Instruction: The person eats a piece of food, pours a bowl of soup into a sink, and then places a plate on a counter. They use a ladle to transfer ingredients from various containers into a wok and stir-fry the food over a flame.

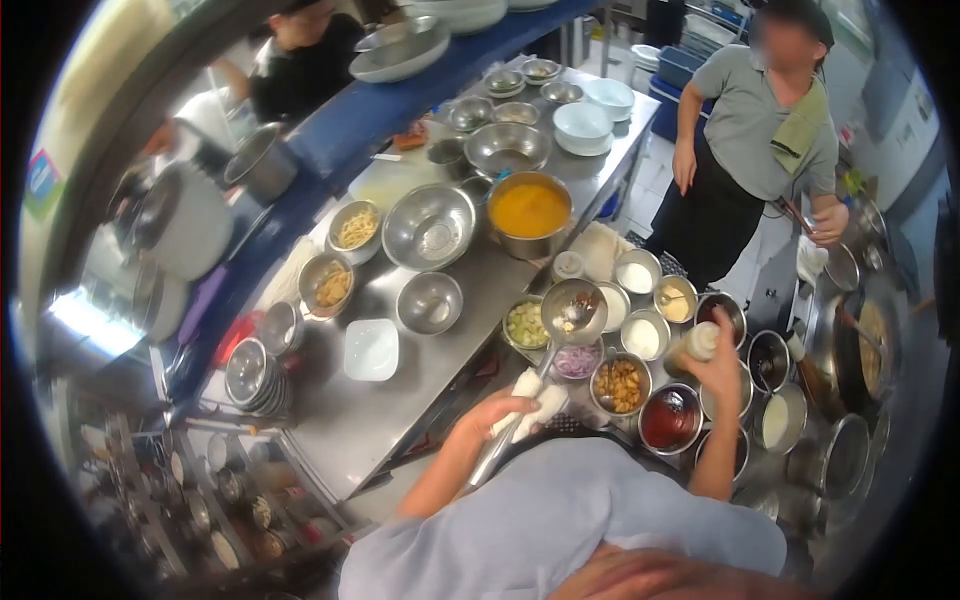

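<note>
Left hand [502, 412] grips ladle [574, 312] — bowls crowd its edge.

Below the silver pot [531, 249] of orange liquid [530, 209]: a silver ladle [547, 362], white cloth [545, 403], white bottle cap [703, 341], pale green chunks [527, 325], purple slices [577, 361], golden-brown cubes [621, 386], dark red sauce [670, 417]. Right of the pot: grey shirt [745, 105], black apron [703, 222], olive-green towel [797, 133].

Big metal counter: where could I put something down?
There's bare counter between the square white bowl and the near edge, and a smaller patch between the metal bowl beside that bowl and the pot of orange liquid. It's crowded around the red sauce.
</note>
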Action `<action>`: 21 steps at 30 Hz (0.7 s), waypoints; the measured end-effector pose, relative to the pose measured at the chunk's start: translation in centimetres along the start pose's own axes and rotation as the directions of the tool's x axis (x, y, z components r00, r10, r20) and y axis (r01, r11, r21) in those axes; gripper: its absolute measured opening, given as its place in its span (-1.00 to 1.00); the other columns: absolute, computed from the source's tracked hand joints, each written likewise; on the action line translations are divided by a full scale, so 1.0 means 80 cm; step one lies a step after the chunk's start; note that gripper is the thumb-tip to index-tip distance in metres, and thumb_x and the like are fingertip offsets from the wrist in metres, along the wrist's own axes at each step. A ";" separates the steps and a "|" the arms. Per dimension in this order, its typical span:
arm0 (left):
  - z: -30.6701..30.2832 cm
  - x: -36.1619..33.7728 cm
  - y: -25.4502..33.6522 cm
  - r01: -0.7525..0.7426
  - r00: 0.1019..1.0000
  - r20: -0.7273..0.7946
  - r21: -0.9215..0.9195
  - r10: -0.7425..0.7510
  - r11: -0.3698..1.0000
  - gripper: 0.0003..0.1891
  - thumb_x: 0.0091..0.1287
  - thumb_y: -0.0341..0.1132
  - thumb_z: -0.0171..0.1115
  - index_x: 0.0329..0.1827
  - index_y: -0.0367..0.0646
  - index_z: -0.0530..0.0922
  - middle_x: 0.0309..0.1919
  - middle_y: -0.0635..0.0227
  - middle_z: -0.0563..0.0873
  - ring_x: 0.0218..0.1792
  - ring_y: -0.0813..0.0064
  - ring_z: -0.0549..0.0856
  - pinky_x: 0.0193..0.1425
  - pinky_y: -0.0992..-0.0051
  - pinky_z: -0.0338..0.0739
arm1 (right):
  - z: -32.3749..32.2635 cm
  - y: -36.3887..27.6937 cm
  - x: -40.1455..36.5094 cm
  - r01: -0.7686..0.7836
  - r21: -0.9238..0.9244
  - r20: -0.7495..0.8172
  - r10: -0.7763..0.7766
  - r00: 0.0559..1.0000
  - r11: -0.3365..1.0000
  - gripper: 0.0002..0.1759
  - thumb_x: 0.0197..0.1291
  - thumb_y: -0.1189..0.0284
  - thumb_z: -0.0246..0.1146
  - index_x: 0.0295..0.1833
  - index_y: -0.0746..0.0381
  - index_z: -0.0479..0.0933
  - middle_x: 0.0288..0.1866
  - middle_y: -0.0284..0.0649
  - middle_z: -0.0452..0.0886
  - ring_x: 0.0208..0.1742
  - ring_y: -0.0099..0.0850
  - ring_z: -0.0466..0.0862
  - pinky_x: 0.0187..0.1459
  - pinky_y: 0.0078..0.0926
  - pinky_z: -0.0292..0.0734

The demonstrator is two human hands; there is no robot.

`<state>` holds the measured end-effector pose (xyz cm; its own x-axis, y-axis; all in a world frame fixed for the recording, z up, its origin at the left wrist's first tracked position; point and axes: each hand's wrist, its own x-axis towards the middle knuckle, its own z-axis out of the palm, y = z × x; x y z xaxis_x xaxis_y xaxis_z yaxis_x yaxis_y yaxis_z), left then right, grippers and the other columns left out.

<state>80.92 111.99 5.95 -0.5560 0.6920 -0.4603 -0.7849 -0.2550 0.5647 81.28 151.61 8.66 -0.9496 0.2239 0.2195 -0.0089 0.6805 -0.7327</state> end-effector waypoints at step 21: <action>0.004 0.016 -0.018 0.047 0.996 -0.078 0.085 -0.040 0.995 -0.45 0.09 -0.38 0.27 0.17 -0.38 0.38 -0.20 0.07 0.62 -0.34 0.36 0.66 -0.34 0.50 0.61 | 0.108 -0.146 0.135 0.561 -0.663 0.747 0.396 0.534 0.495 -0.59 -0.39 0.19 0.48 -0.35 0.21 0.73 -0.29 -0.13 0.73 -0.23 -0.22 0.72 -0.22 -0.32 0.58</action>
<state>81.42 113.45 4.74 -0.5436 0.6470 -0.5347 -0.7841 -0.1642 0.5985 68.46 140.04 14.07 -0.7449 -0.1326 -0.6539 -0.3296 0.9253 0.1878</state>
